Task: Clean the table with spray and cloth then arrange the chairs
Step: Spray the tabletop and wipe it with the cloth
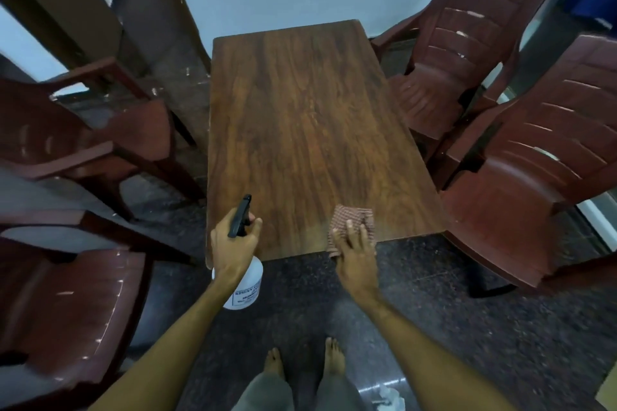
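Head view, 1 frame.

- Desk point(300, 110): rectangular wood-grain top, long axis running away from the person. Near short edge sits just in front of both hands.
- Left hand point(233, 243): fingers curled round the neck of a white spray bottle point(245, 287), held at the desk's near-left corner. The black trigger head points out over the desk. The bottle body hangs below the desk edge; its printed label is too blurred to read.
- Right hand point(355, 253): fingers nearly straight and spread, pressing flat on a checked cloth point(354, 217). No grip round it. The cloth lies bunched on the desk at the near edge, right of centre, with 1 corner drooping over the edge.
- 4 maroon plastic armchairs stand around the desk, none tucked under it:
  - far left chair point(83, 133), angled, apart from the desk
  - near left chair point(66, 310), beside the person
  - far right chair point(467, 43), green sticker at the top of its back
  - near right chair point(534, 160), just beside the desk's right edge
- Floor point(467, 327): dark speckled stone. 2 bare feet point(273, 364) stand on it below the desk's near edge. A crumpled white scrap point(390, 397) lies near the right foot.
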`<state>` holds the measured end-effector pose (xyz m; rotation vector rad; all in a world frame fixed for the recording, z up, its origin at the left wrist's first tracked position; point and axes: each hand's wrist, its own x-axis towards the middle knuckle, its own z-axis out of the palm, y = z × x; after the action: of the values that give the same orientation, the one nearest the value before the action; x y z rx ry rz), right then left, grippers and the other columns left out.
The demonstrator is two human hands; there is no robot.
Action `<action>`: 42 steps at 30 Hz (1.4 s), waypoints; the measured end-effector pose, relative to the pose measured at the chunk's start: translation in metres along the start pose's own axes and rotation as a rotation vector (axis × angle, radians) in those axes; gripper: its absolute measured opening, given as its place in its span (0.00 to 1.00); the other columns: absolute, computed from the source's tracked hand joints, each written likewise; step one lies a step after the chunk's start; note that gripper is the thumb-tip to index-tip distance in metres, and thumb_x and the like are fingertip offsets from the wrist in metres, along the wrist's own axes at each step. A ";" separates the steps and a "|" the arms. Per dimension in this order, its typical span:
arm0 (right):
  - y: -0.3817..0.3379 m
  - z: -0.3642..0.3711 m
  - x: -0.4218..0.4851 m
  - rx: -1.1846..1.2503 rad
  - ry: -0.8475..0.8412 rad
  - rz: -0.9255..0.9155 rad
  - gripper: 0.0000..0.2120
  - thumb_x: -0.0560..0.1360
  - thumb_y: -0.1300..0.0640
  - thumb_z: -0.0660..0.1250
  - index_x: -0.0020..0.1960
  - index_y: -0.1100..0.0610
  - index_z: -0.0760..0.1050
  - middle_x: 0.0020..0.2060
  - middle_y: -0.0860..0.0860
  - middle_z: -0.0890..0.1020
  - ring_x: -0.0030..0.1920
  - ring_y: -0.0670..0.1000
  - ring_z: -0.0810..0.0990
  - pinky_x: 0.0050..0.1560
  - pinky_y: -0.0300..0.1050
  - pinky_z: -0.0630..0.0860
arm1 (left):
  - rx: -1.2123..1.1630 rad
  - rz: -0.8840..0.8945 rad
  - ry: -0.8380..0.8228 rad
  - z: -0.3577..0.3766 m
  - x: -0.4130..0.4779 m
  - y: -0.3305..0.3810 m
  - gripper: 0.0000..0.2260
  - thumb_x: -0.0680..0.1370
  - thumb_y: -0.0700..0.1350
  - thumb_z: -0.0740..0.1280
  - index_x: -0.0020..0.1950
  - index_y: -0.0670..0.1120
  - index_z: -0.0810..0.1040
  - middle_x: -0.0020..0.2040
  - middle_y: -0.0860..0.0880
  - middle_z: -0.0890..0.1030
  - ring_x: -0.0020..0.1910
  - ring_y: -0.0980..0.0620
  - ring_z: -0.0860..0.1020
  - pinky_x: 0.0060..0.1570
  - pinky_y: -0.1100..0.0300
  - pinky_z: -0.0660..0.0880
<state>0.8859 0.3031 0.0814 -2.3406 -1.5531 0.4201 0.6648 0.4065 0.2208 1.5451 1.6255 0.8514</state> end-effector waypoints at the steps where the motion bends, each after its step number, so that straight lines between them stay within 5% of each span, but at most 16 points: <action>1: -0.023 0.005 -0.005 0.020 -0.074 -0.070 0.34 0.66 0.61 0.73 0.72 0.51 0.73 0.75 0.57 0.67 0.75 0.66 0.62 0.70 0.68 0.64 | 0.011 0.010 0.023 -0.007 -0.002 -0.006 0.05 0.77 0.42 0.73 0.42 0.48 0.79 0.36 0.50 0.80 0.34 0.58 0.77 0.37 0.71 0.71; 4: -0.092 0.032 -0.009 0.012 -0.175 -0.281 0.33 0.69 0.61 0.70 0.73 0.50 0.71 0.78 0.55 0.62 0.77 0.64 0.57 0.73 0.68 0.58 | 0.003 -0.009 0.081 -0.032 -0.008 -0.021 0.06 0.76 0.39 0.73 0.41 0.46 0.78 0.36 0.49 0.80 0.35 0.59 0.77 0.36 0.74 0.70; 9: -0.173 0.057 -0.005 -0.015 -0.374 -0.520 0.30 0.77 0.56 0.67 0.77 0.49 0.64 0.80 0.53 0.54 0.80 0.61 0.47 0.77 0.65 0.47 | -0.009 -0.126 0.176 -0.076 -0.022 -0.066 0.06 0.77 0.41 0.73 0.41 0.46 0.78 0.35 0.47 0.81 0.36 0.52 0.79 0.37 0.63 0.74; 14: -0.223 0.077 -0.005 -0.073 -0.408 -0.594 0.30 0.78 0.56 0.65 0.78 0.48 0.62 0.81 0.52 0.52 0.80 0.59 0.46 0.77 0.63 0.49 | -0.016 -0.203 0.234 -0.117 -0.037 -0.103 0.06 0.76 0.40 0.73 0.41 0.45 0.78 0.35 0.47 0.81 0.34 0.58 0.77 0.36 0.62 0.73; 17: -0.247 0.085 -0.002 -0.096 -0.426 -0.631 0.30 0.77 0.57 0.66 0.77 0.50 0.63 0.80 0.53 0.53 0.80 0.60 0.48 0.76 0.65 0.52 | -0.046 -0.228 0.242 -0.134 -0.040 -0.120 0.07 0.76 0.41 0.73 0.40 0.46 0.78 0.34 0.48 0.81 0.34 0.57 0.77 0.33 0.69 0.71; 23: -0.229 0.083 0.005 -0.154 -0.438 -0.741 0.32 0.78 0.57 0.65 0.79 0.49 0.59 0.81 0.50 0.52 0.80 0.56 0.47 0.77 0.61 0.51 | -0.092 -0.189 0.200 -0.144 -0.046 -0.131 0.06 0.77 0.38 0.72 0.41 0.42 0.78 0.34 0.45 0.80 0.33 0.58 0.77 0.32 0.70 0.72; 29: -0.262 0.091 0.099 -0.169 -0.363 -0.559 0.29 0.78 0.58 0.60 0.79 0.49 0.60 0.80 0.52 0.55 0.79 0.60 0.52 0.75 0.65 0.55 | -0.125 -0.145 0.207 -0.142 -0.029 -0.144 0.07 0.77 0.38 0.73 0.41 0.44 0.78 0.33 0.48 0.79 0.33 0.57 0.78 0.34 0.69 0.72; 32: -0.266 0.098 0.070 -0.180 -0.310 -0.559 0.29 0.78 0.57 0.62 0.78 0.51 0.62 0.80 0.54 0.55 0.79 0.62 0.51 0.76 0.65 0.54 | -0.107 -0.114 0.193 -0.142 -0.023 -0.146 0.07 0.77 0.40 0.72 0.41 0.44 0.78 0.34 0.48 0.81 0.34 0.55 0.79 0.34 0.68 0.72; 35: -0.235 0.102 -0.006 -0.126 -0.293 -0.602 0.33 0.75 0.60 0.66 0.79 0.52 0.60 0.80 0.53 0.56 0.78 0.62 0.54 0.76 0.65 0.53 | -0.117 -0.142 0.172 -0.139 -0.033 -0.144 0.07 0.78 0.41 0.72 0.41 0.44 0.78 0.34 0.48 0.80 0.34 0.53 0.78 0.33 0.68 0.72; 42: -0.109 0.040 -0.020 -0.150 -0.219 -0.269 0.31 0.78 0.59 0.64 0.79 0.50 0.61 0.80 0.51 0.54 0.79 0.60 0.51 0.78 0.58 0.52 | -0.168 -0.136 0.052 -0.107 -0.054 -0.124 0.07 0.78 0.42 0.72 0.41 0.45 0.77 0.34 0.43 0.79 0.32 0.48 0.76 0.34 0.55 0.74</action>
<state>0.7711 0.3287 0.0902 -2.2058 -2.0359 0.5246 0.5102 0.3474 0.1740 1.2917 1.6317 0.9353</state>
